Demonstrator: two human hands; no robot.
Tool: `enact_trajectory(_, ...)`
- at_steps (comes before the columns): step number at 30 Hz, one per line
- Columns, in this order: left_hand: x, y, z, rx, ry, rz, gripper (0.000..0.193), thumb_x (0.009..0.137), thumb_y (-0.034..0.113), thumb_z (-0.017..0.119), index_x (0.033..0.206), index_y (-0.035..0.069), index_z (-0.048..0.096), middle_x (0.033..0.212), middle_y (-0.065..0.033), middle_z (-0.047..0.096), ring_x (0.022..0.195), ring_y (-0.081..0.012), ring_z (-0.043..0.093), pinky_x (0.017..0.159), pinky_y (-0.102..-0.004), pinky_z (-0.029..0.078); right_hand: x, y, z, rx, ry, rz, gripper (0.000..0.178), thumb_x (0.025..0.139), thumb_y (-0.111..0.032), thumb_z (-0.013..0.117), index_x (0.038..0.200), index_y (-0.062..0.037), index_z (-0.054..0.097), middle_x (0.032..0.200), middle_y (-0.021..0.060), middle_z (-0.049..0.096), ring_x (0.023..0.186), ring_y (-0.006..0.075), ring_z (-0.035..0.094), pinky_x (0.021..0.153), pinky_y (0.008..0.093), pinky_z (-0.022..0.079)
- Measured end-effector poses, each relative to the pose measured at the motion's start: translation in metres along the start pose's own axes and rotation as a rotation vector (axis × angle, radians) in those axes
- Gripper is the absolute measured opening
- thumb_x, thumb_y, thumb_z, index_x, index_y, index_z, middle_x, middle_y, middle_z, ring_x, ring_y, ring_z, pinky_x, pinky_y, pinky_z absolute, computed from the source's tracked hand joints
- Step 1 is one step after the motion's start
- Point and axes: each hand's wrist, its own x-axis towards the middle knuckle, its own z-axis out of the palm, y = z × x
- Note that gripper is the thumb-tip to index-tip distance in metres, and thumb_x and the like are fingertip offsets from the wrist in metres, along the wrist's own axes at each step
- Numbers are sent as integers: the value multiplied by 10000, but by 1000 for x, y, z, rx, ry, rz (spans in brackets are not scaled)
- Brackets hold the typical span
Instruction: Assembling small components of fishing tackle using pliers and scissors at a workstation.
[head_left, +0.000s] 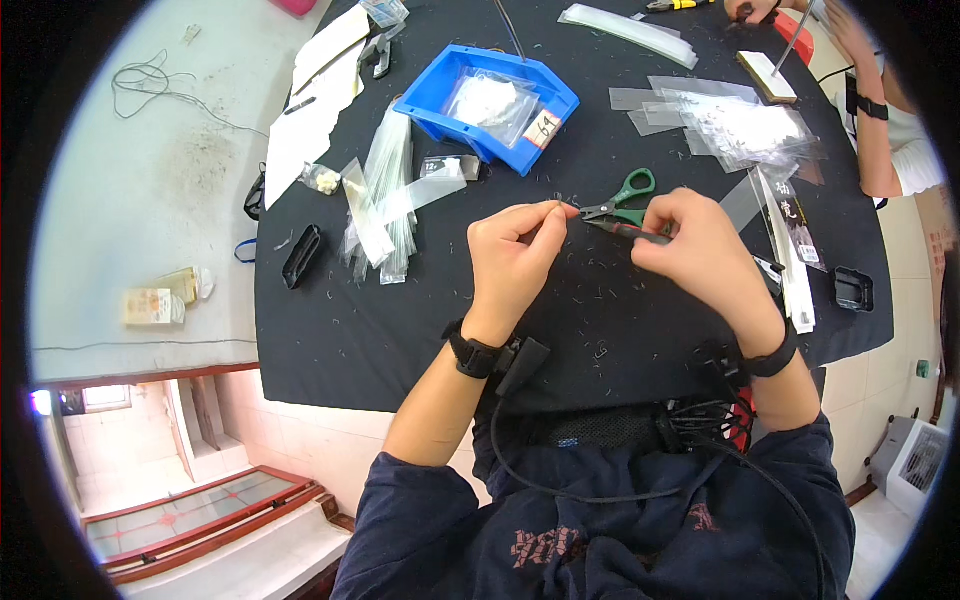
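My left hand is closed in a pinch, thumb against forefinger, over the black cloth. Whatever it pinches is too small to make out. Beside it, my right hand grips a slim dark pointed tool with some red on it. Its tip lies close to the left fingertips; its exact kind is unclear. Just beyond the tool, green-handled scissors rest on the table, partly hidden by my right hand. Tiny clippings are scattered on the cloth around both hands.
A blue bin holding clear bags stands ahead. Clear plastic sleeves lie left of it; more clear bags lie right. Small black trays sit left and right. Another person's arm is at the far right.
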Motion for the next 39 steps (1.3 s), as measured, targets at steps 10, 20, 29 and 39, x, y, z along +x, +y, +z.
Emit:
enact_trajectory(10, -1, 5, -1, -19, 40, -24, 126, 830, 47, 619, 865, -22, 719, 644, -45, 638, 563, -45, 534, 511, -220, 400, 31, 20, 5, 1596, -238, 129, 302, 945, -321, 463, 767, -94, 555, 1280, 225, 540, 1153, 257, 526, 1010, 421, 363)
enact_trajectory(20, -1, 4, -1, -62, 50, -36, 139, 849, 59, 612, 879, -24, 720, 637, -12, 620, 555, -33, 507, 499, -208, 378, 27, 18, 14, 1679, -263, -145, 231, 876, -297, 531, 842, -68, 536, 1108, 120, 539, 949, 235, 549, 857, 338, 423)
enact_trajectory(29, 1, 6, -2, -362, -10, -219, 197, 911, 112, 580, 903, -38, 708, 628, 54, 512, 541, -6, 381, 486, -178, 258, 26, 16, 6, 292, 60, -536, 238, 638, -155, 700, 614, -60, 483, 855, 65, 416, 788, 211, 479, 696, 292, 395)
enact_trajectory(39, 1, 4, -3, -360, -44, -170, 177, 902, 91, 597, 931, -41, 711, 651, 38, 556, 564, -16, 421, 508, -179, 290, 28, 20, 10, 278, 16, -524, 234, 633, -136, 682, 612, -49, 466, 836, 76, 466, 789, 231, 522, 698, 316, 427)
